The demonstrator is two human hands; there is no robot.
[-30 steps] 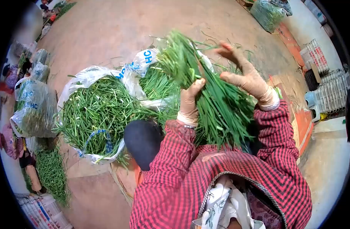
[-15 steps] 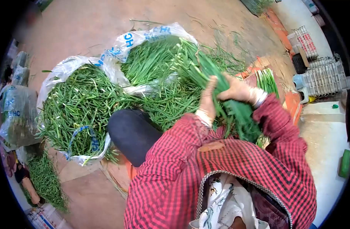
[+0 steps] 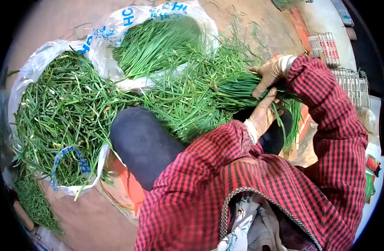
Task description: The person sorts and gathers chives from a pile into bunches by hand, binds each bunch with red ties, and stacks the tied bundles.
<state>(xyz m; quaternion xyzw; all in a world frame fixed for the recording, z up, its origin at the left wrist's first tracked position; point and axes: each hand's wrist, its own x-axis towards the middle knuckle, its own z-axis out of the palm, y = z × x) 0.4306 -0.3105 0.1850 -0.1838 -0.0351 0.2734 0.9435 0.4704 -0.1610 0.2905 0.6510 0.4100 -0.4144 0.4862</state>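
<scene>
A bunch of chives (image 3: 236, 88) lies sideways over the loose greens, its leafy part running to the right between my hands. From above, my right hand (image 3: 272, 75) curls over the bunch with thumb and fingers around it. My left hand (image 3: 264, 115) grips the same bunch from the near side, its thumb on top, and a few leaves hang past it. Its other fingers are partly hidden. White cuffs show at both wrists. Beneath the bunch spreads a pile of loose chive leaves (image 3: 187, 98).
An open plastic bag (image 3: 30, 67) full of cut greens stands at left. Behind the pile, another plastic bag (image 3: 208, 21) holds longer chives (image 3: 158, 46). My bent knee (image 3: 139, 140) is beside the pile. Wire racks (image 3: 351, 85) stand at right, and more greens (image 3: 37, 201) lie lower left.
The bunch has gone from raised and slanting to lying low and sideways. My right hand has moved up and right over it; my left hand has come down and right.
</scene>
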